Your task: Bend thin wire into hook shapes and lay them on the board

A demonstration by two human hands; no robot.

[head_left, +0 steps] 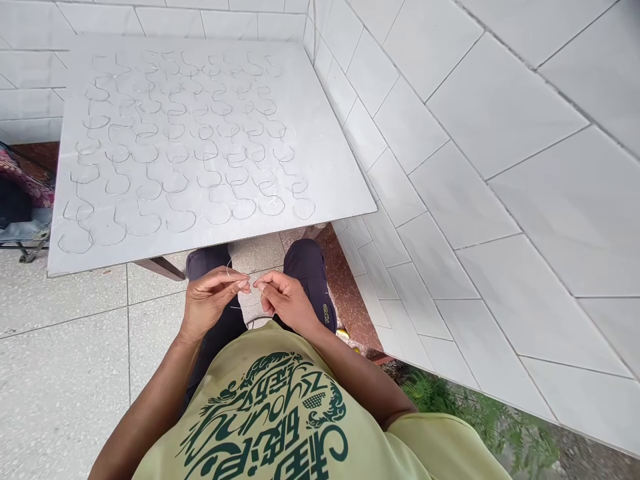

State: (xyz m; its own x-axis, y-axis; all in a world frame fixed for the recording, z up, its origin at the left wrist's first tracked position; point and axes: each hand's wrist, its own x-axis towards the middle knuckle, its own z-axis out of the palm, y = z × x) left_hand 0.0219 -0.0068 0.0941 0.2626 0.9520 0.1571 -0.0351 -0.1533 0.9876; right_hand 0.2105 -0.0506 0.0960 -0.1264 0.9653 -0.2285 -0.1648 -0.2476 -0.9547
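My left hand and my right hand meet fingertip to fingertip over my lap, both pinched on a thin piece of bent wire. A short curl of it rises above my left fingers. In front of my knees lies a white board covered with several rows of S-shaped wire hooks.
A white tiled wall runs along the right side, close to the board's edge. Speckled floor tiles spread to the left. A patterned cloth and a metal frame sit at the far left. Green plants show at the lower right.
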